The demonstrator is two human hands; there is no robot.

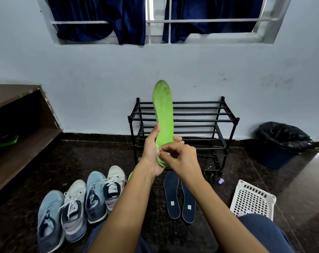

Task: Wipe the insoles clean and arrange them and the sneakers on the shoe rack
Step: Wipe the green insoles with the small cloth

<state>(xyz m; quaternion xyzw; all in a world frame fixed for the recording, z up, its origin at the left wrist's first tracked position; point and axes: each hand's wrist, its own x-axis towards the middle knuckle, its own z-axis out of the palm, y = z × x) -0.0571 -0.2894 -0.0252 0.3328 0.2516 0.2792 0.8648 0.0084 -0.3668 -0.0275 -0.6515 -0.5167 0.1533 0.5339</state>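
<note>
Four lace-up sneakers, two light blue and two white-and-grey, are lined up on the dark speckled floor at seven o'clock of the hands, toes pointed away from the person. The left hand is raised in the middle of the view and is wrapped round the heel end of a bright green foam insole. The thumb is laid up the insole's left edge, the palm is set behind it, and the fingertips are seen curling round its right edge. The insole is held upright, toe at twelve o'clock, in front of a black metal-bar shoe rack set against the pale blue wall. The right hand is placed at four o'clock of the left one, its fingers curled and pinched on the insole's heel edge. A scrap of pale material shows there, and what it is cannot be told. Two dark navy insoles are laid side by side on the floor at six o'clock of the hands, each marked with a small white square. A white perforated plastic basket is seen at four o'clock, and a blue bin lined with a black bag at three o'clock, beside the rack.
</note>
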